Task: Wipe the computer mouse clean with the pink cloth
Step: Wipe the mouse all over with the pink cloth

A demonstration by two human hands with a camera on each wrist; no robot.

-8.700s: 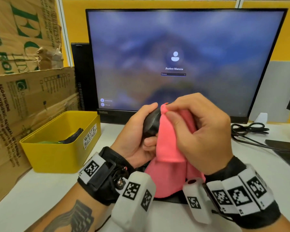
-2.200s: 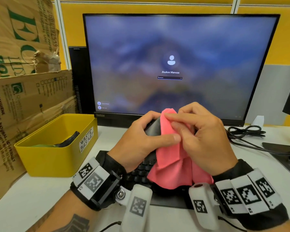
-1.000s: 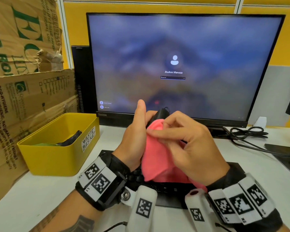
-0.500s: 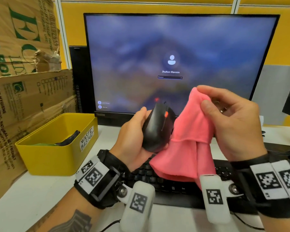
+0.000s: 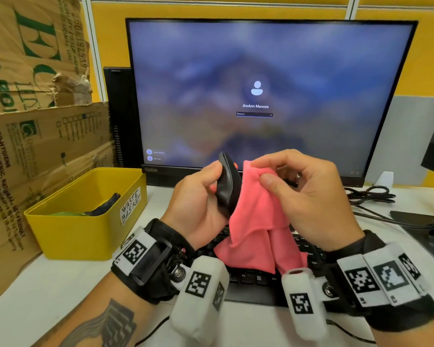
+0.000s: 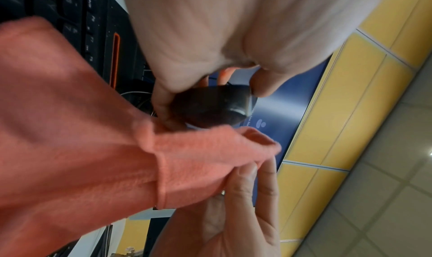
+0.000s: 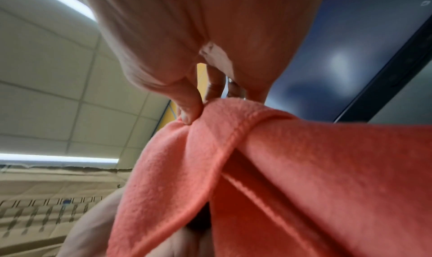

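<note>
Mouse and cloth held up above the keyboard (image 5: 256, 279).
The left hand (image 5: 198, 196) grips the black mouse (image 5: 227, 186) on edge; the right hand (image 5: 308, 196) pinches the pink cloth (image 5: 256, 221) against it.

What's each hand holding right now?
Left hand: grips the black mouse, held up above the keyboard.
Right hand: pinches the pink cloth at its top edge.

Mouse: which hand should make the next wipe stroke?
Right. The right hand pinches the pink cloth, which hangs against the mouse. The left hand grips the mouse above the keyboard and is better kept as the holder.
</note>
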